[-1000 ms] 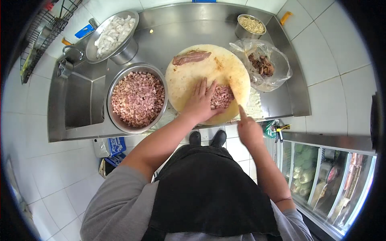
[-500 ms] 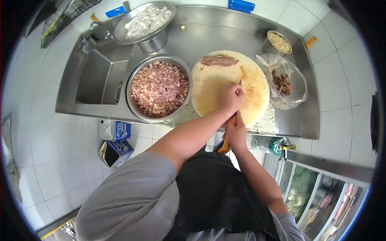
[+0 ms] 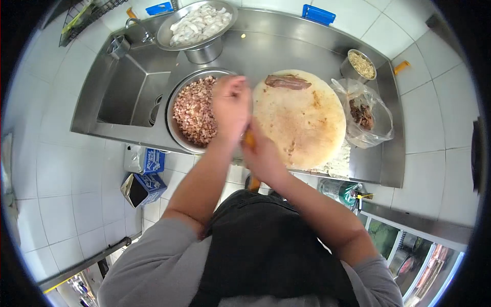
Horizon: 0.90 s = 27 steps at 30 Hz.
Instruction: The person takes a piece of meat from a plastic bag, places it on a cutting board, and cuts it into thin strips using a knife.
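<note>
My left hand point(image 3: 231, 106), blurred and with curled fingers, is over the right side of the metal bowl point(image 3: 171, 128) of chopped pinkish meat point(image 3: 195, 110). Whatever it holds is hidden. Just below and right of it, my right hand point(image 3: 263, 156) grips the orange handle point(image 3: 249, 138) of a knife, whose blade is mostly hidden or smeared between the hands. Right of both hands lies the round, stained cutting board point(image 3: 302, 123), with a strip of dark meat point(image 3: 287, 82) near its far edge.
A colander of pale, whitish pieces point(image 3: 200, 24) rests on a metal pot point(image 3: 204, 52) behind the bowl. At left is the sink point(image 3: 128, 100). A clear bag point(image 3: 381, 120) with brown meat and a pot point(image 3: 358, 66) of pale bits stand right of the board.
Both hands have moved left from the board to the bowl's right side, the knife handle with them. The camera view has shifted slightly. The meat strip still lies on the board.
</note>
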Tool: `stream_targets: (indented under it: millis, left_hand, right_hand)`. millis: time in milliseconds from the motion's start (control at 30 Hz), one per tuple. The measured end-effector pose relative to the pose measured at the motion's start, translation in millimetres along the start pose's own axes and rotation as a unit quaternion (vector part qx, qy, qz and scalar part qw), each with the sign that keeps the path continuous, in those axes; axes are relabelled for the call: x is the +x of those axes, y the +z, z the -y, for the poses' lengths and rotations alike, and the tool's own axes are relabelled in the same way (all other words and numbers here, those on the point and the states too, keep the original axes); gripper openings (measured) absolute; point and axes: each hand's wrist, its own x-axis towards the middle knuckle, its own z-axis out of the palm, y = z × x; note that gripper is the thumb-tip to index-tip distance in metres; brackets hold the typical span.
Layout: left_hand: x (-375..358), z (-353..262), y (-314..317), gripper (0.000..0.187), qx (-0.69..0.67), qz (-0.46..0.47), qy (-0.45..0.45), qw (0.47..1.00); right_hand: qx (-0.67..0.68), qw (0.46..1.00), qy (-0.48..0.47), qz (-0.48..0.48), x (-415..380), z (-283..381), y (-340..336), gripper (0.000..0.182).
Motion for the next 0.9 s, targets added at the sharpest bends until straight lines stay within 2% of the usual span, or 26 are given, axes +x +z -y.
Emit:
stream_targets:
  millis: [33, 67, 100, 133, 200, 233, 267, 333, 400, 467, 500, 533, 567, 600, 633, 700, 800, 833, 867, 900]
  left_hand:
    - [7.5, 7.6, -17.3, 0.016, 0.027, -0.017, -0.003, 0.999]
    - [14.0, 29.3, -35.6, 0.015, 0.096, -0.014, 0.051, 0.994]
    - [17.6, 48.2, -54.9, 0.018, 0.217, 0.032, 0.058, 0.974]
    - [15.6, 63.5, -62.1, 0.018, 0.213, 0.034, 0.061, 0.974]
    - [11.9, 85.0, -66.6, 0.032, 0.44, 0.12, 0.08, 0.886]
    - [13.5, 85.1, -64.6, 0.038, 0.471, 0.15, 0.084, 0.865]
    - [13.4, 81.8, -62.4, 0.038, 0.469, 0.149, 0.081, 0.867]
    - [17.0, 68.6, -58.2, 0.04, 0.489, 0.166, 0.11, 0.849]
    - [24.7, 53.7, -53.1, 0.038, 0.462, 0.156, 0.128, 0.864]
    - [28.0, 29.9, -40.5, 0.033, 0.315, 0.138, 0.151, 0.927]
    - [27.6, 18.5, -30.0, 0.027, 0.261, 0.146, 0.156, 0.941]
    - [20.1, 12.1, -17.4, 0.027, 0.259, 0.151, 0.158, 0.941]
    - [10.5, 5.0, -5.0, 0.026, 0.21, 0.197, 0.155, 0.945]
    - [1.6, -1.6, 6.1, 0.025, 0.161, 0.243, 0.151, 0.945]
    - [-8.6, -5.1, 17.0, 0.025, 0.16, 0.248, 0.153, 0.943]
    - [-31.4, -3.3, 34.4, 0.028, 0.112, 0.361, 0.066, 0.924]
    - [-65.5, 12.5, 38.4, 0.035, 0.157, 0.394, 0.106, 0.9]
    - [-72.4, 11.4, 29.9, 0.058, 0.216, 0.412, 0.114, 0.878]
    - [-80.6, 9.1, 21.4, 0.058, 0.215, 0.416, 0.115, 0.876]
    - [-88.1, 3.5, 13.2, 0.071, 0.273, 0.427, 0.104, 0.856]
  right_hand:
    - [-0.002, 1.0, 0.0, -0.005, 10.0, 1.2, 8.9, 0.067]
    - [-0.045, 0.999, -0.008, 0.016, 19.2, 1.6, 17.3, 0.068]
    - [-0.089, 0.995, -0.016, 0.037, 23.3, 1.9, 19.8, 0.069]
    - [-0.089, 0.995, -0.016, 0.031, 19.3, 5.5, 13.2, 0.069]
    - [-0.056, 0.997, 0.005, 0.058, 0.9, 10.0, -11.7, 0.067]
    - [-0.043, 0.998, 0.01, 0.048, -8.5, 0.8, -25.6, 0.066]
    - [-0.031, 0.999, 0.016, 0.04, -19.8, -12.4, -43.5, 0.065]
    - [-0.146, 0.983, -0.097, -0.06, -37.5, -58.1, -83.1, 0.065]
    - [-0.243, 0.964, 0.069, -0.083, -51.0, -69.0, -124.3, 0.065]
    - [-0.298, 0.942, 0.125, -0.091, -57.8, -88.2, -148.9, 0.064]
    - [-0.296, 0.942, 0.128, -0.094, -61.5, -104.7, -152.7, 0.064]
    - [-0.352, 0.926, 0.119, -0.072, -65.5, -121.2, -152.0, 0.063]
    - [-0.405, 0.907, 0.109, -0.05, -71.8, -137.4, -152.1, 0.063]
    - [-0.402, 0.907, 0.112, -0.053, -79.1, -134.5, -147.7, 0.063]
    - [-0.412, 0.904, 0.112, -0.023, -87.0, -121.8, -137.4, 0.062]
    - [-0.439, 0.886, 0.141, 0.053, -101.6, -92.7, -122.8, 0.06]
    - [-0.32, 0.946, -0.012, -0.047, -138.4, -116.0, -123.0, 0.061]
    - [-0.318, 0.947, -0.009, -0.048, -148.1, -117.8, -127.1, 0.061]
    - [-0.149, 0.979, 0.126, -0.054, -157.1, -117.8, -131.4, 0.062]
    - [0.028, 0.965, 0.255, -0.059, -165.1, -118.9, -133.4, 0.064]
